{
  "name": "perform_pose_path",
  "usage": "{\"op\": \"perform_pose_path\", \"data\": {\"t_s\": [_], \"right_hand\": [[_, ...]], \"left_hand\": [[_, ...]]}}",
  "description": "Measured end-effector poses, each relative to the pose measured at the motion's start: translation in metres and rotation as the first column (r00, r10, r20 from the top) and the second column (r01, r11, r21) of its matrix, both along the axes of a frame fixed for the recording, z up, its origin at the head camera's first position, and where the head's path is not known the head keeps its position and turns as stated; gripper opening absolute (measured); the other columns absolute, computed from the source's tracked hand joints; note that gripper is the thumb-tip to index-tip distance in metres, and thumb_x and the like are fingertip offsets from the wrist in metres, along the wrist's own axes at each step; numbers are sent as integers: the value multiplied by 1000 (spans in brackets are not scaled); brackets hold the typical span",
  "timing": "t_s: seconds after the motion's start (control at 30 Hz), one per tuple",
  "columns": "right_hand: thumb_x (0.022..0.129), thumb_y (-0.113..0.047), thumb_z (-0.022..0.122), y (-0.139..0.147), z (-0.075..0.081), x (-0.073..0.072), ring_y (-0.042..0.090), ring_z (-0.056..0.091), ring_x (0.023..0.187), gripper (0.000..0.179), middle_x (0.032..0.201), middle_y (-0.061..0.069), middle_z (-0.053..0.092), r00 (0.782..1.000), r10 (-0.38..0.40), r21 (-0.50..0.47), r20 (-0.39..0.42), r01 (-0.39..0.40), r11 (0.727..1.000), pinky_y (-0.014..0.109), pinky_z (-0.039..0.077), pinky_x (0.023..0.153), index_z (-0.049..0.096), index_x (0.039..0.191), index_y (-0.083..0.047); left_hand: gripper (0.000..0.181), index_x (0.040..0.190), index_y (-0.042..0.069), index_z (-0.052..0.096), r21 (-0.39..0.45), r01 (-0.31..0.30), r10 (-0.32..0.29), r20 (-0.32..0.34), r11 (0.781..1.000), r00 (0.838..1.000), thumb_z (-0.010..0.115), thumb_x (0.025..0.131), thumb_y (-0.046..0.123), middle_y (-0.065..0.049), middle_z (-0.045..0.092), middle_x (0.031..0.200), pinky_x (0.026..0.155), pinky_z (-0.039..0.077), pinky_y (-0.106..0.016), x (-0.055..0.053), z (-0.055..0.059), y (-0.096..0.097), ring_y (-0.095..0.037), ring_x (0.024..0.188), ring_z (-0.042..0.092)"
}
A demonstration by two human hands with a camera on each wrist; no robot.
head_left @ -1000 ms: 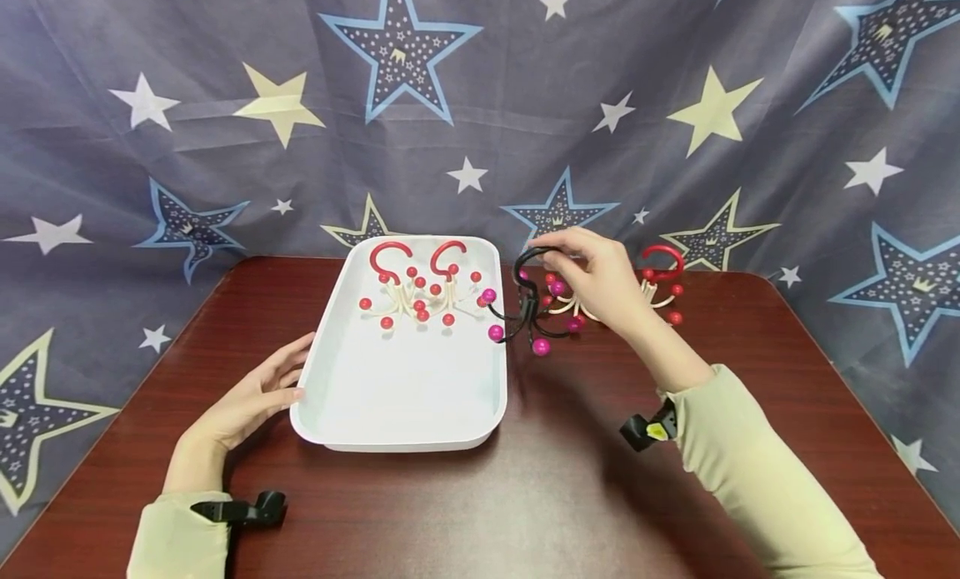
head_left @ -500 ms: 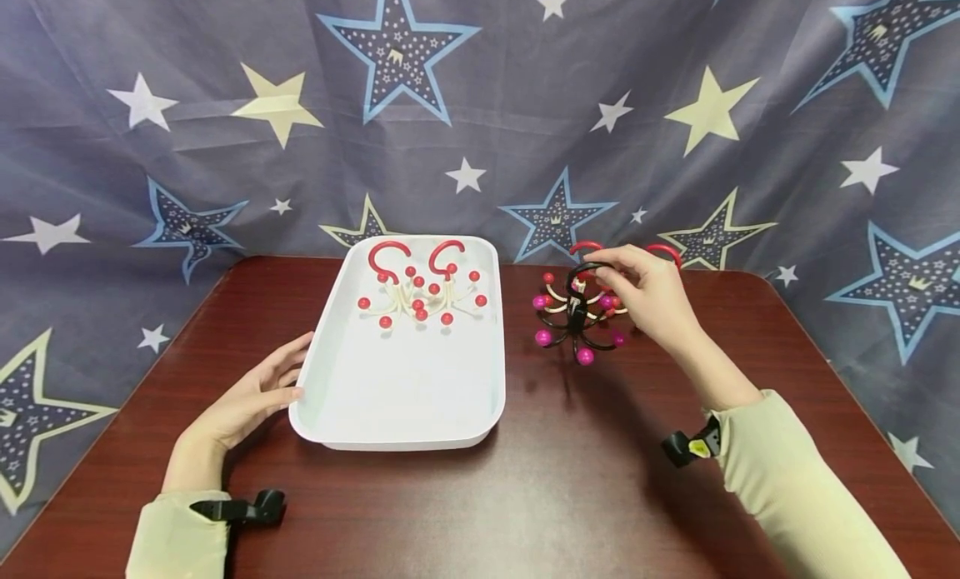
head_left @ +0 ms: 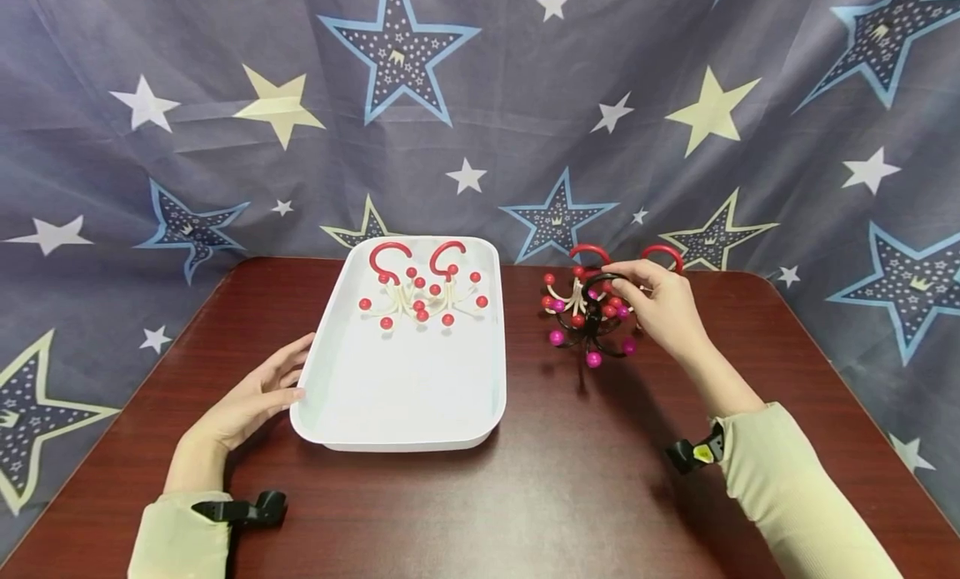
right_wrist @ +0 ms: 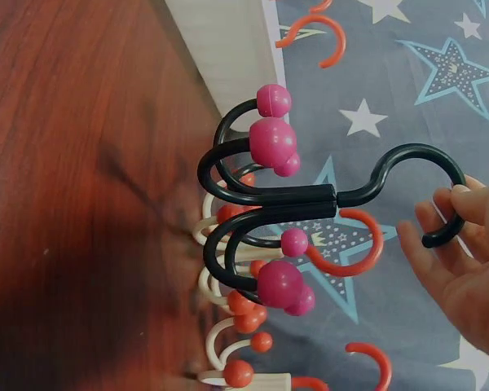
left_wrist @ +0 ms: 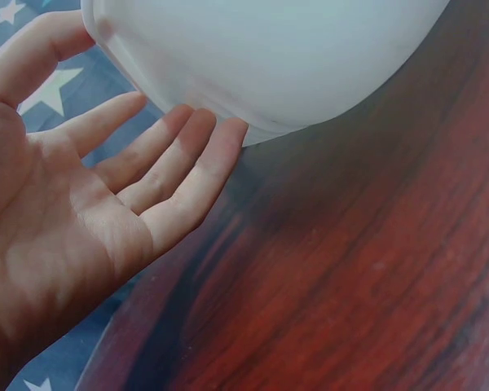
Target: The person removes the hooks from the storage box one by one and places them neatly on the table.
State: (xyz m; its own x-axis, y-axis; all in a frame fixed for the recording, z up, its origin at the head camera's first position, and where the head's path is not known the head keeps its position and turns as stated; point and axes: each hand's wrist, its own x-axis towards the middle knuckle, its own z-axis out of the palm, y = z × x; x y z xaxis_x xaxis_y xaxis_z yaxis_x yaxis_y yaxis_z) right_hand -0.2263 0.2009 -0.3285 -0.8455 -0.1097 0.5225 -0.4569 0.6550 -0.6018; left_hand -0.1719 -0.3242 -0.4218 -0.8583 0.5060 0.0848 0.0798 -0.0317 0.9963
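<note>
My right hand [head_left: 660,304] pinches the hook end of a black multi-arm hook hanger [head_left: 592,319] with pink ball tips. In the right wrist view, fingers and thumb meet at the curl of that hanger [right_wrist: 269,204], and its arms point toward the table. Behind it, and partly covered by it, stand cream hangers with red hooks and red balls, one of them the near cream hanger [head_left: 576,296]. My left hand [head_left: 243,404] rests relaxed fingers and thumb against the left side of a white tray [head_left: 303,412]. In the left wrist view, its fingertips touch the outer wall.
Two cream hangers with red hooks, a left one [head_left: 400,296] and a right one [head_left: 450,294], stand inside the tray toward its back. Another red hook [head_left: 663,249] rises behind my right hand. A star-patterned curtain [head_left: 480,104] hangs behind the brown table [head_left: 525,496].
My right hand has carried the black hanger from beside the tray's right edge to the right, in front of the cream hangers, and a little lower. My left hand stays at the tray.
</note>
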Motion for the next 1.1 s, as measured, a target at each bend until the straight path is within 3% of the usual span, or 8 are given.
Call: {"op": "perform_pose_path", "data": {"t_s": [0.23, 0.4, 0.57, 0.7, 0.9, 1.1], "right_hand": [[86, -14, 63, 4, -13, -2, -5, 56, 74, 19, 94, 2, 69, 999, -8, 1, 38, 8, 1000, 14, 42, 62, 69, 103, -16], [85, -13, 63, 5, -23, -2, -1, 61, 76, 20, 96, 5, 69, 997, -3, -32, 72, 5, 999, 14, 44, 61, 68, 104, -12], [85, -11, 63, 4, -30, -3, 6, 60, 68, 20, 86, 11, 69, 997, -10, -60, 72, 14, 998, 16, 41, 55, 67, 104, -11], [85, -10, 63, 3, -33, -4, 4, 60, 66, 20, 83, 11, 69, 998, -6, -79, 62, 11, 997, 16, 39, 54, 67, 104, -11], [85, -8, 62, 3, -33, -3, 5, 56, 65, 21, 89, 9, 68, 998, 8, -44, 63, -5, 999, 14, 38, 54, 67, 106, -10], [86, -11, 61, -4, -19, -3, 13, 64, 85, 24, 104, 7, 67, 996, 51, -34, 76, -48, 998, 12, 44, 69, 64, 109, -10]], "left_hand": [[70, 146, 10, 11, 3, -16, 16, 15, 1000, 1000, 44, 88, -9, -1, 36, 136, 83, 48, -27, -2, -3, 1, -6, 114, 50], [70, 147, 10, 11, -12, -23, 23, 19, 1000, 1000, 44, 88, -8, -1, 36, 136, 84, 48, -27, -2, -4, 0, -5, 114, 50], [69, 147, 11, 12, -17, -25, 26, 15, 1000, 1000, 44, 88, -9, -3, 35, 136, 84, 48, -27, -2, -5, -1, -6, 114, 50], [69, 147, 11, 12, -16, -26, 26, 15, 1000, 1000, 44, 89, -9, -3, 35, 136, 84, 48, -28, -2, -6, -1, -6, 114, 49], [69, 146, 11, 12, -8, -19, 19, 14, 1000, 1000, 44, 89, -8, 0, 36, 136, 84, 48, -27, -2, -5, -1, -6, 114, 49], [69, 146, 11, 12, -16, -27, 27, 17, 1000, 999, 45, 88, -8, 0, 36, 135, 84, 48, -27, -1, -4, -1, -6, 114, 49]]}}
